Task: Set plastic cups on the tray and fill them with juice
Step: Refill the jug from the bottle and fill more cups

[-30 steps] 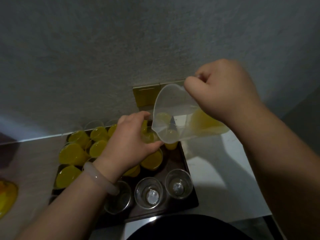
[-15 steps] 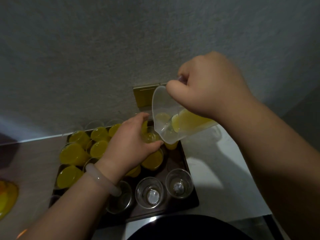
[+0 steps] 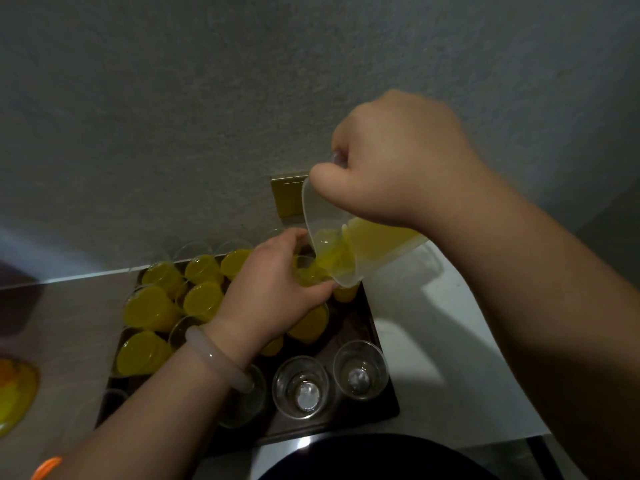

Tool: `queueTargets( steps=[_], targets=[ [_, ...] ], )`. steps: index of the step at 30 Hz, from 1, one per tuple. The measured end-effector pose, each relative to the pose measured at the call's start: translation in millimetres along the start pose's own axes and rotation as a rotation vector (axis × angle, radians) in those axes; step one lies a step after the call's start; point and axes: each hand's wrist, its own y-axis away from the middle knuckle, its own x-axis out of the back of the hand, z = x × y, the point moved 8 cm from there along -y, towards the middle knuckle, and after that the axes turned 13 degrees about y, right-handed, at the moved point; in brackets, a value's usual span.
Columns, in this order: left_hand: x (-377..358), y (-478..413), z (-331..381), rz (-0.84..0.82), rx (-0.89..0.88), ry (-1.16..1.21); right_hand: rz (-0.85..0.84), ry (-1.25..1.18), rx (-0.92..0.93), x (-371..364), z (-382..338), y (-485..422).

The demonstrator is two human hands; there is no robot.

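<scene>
Clear plastic at the near edge: two empty cups point(image 3: 299, 388) stand side by side on the dark tray point(image 3: 349, 323), which sits on the pale bench point(image 3: 436, 344). Past my bracelet point(image 3: 214, 358), my left hand point(image 3: 273, 289) curls round a cup point(image 3: 309, 273) toward the tray's far right. Filled cups point(image 3: 204, 299) crowd the tray's left and far side. Above, my right hand point(image 3: 398, 168) is clenched on the handle of the tilted jug point(image 3: 318, 216), with yellow juice point(image 3: 374, 237) pooled at its spout over the held cup. Behind is a grey wall point(image 3: 173, 98).
</scene>
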Motion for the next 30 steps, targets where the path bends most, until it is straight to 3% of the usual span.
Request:
queueTargets(
  steps=[30],
  targets=[
    [2, 0, -7, 0.028, 0.02, 0.033, -0.012, 0.053, 0.094, 14, -16, -7]
  ],
)
